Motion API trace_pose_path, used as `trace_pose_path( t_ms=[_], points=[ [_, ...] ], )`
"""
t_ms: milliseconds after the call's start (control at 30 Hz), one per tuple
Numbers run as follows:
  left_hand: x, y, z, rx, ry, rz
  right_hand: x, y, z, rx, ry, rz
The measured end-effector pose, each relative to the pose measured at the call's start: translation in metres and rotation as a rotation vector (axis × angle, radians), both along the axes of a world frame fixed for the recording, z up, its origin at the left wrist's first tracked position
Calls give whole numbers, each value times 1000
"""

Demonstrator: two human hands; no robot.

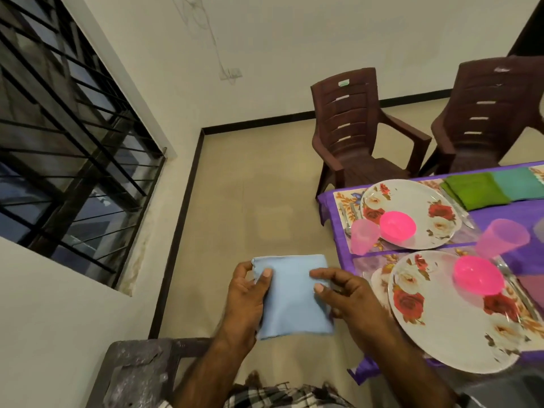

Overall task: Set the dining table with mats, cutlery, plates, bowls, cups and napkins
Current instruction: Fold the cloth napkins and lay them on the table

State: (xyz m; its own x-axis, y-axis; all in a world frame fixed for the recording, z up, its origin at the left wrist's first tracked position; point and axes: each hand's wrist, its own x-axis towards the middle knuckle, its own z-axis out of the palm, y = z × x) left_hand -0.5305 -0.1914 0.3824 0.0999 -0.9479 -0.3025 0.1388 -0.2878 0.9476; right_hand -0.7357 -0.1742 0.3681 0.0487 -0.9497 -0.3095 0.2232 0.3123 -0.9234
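**Napkin folded, held clear of the table**

Plainly, both hands were on one light-blue napkin (293,295), held in the air over the floor, just off the near corner of the table (500,214). The left hand (245,295) gripped the left edge, thumb on top near the upper corner and fingers curled beneath. The right hand (346,295) pinched the right edge, thumb and forefinger lying on the cloth and the other fingers tucked under it. So the napkin sat between the two grips, its middle bare and flat, its top fold above both thumbs and its lower edge hanging towards the wrists.

The step in hand looked like squaring the fold before laying it down. To do it well, the edges should be kept aligned and the cloth taut, with neither thumb dragging a layer askew.

Two places were already set: the near plate (447,328) and far plate (412,213) each carried a pink bowl (478,274), with a cup (363,237) beside. A green napkin (475,191) lay beyond the far plate. The near setting probably wanted this one, placed beside the plate without nudging the cutlery.
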Motion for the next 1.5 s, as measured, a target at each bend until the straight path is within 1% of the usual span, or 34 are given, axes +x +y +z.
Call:
trace_pose_path(
  t_ms=[67,167,200,267,367,467,533,600,667,767,833,933,1067,1167,1267,1400,1500],
  points=[
    [5,-1,0,-24,2,-23,-1,-4,1,19,-16,-27],
    [15,-6,-2,-89,-32,-197,-6,-7,7,4,-32,-15],
    [18,-8,-3,-89,-50,-250,-7,-7,8,-1,-38,-6],
    [24,-13,-3,-53,-29,-336,-7,-5,12,-6,-56,24],
    [33,-25,-1,-38,-13,-459,-5,4,17,-37,-22,19],
    [40,-37,-2,-69,31,-608,2,20,24,-91,-64,-112],
    [39,-43,-7,0,120,-672,16,34,29,-70,-79,-258],
    [39,-44,-12,85,192,-654,39,45,27,-17,56,-433],
    [41,-42,-22,146,215,-682,59,59,19,44,153,-537],
    [47,-32,-30,214,248,-831,80,77,4,35,126,-619],
    [50,-21,-32,203,221,-881,92,91,1,41,118,-705],
    [42,0,-27,113,122,-970,99,119,-1,96,98,-839],
    [20,36,-15,94,-6,-1019,98,163,5,160,229,-941],
    [4,68,-13,76,-19,-1056,91,204,1,185,269,-1014],
    [-13,107,-16,44,-5,-1085,76,256,-2,167,244,-1071],
    [-42,178,-26,41,-3,-1180,58,348,7,113,161,-1092],
    [-67,237,-33,81,28,-1239,47,413,7,117,95,-1193]
  ],
)
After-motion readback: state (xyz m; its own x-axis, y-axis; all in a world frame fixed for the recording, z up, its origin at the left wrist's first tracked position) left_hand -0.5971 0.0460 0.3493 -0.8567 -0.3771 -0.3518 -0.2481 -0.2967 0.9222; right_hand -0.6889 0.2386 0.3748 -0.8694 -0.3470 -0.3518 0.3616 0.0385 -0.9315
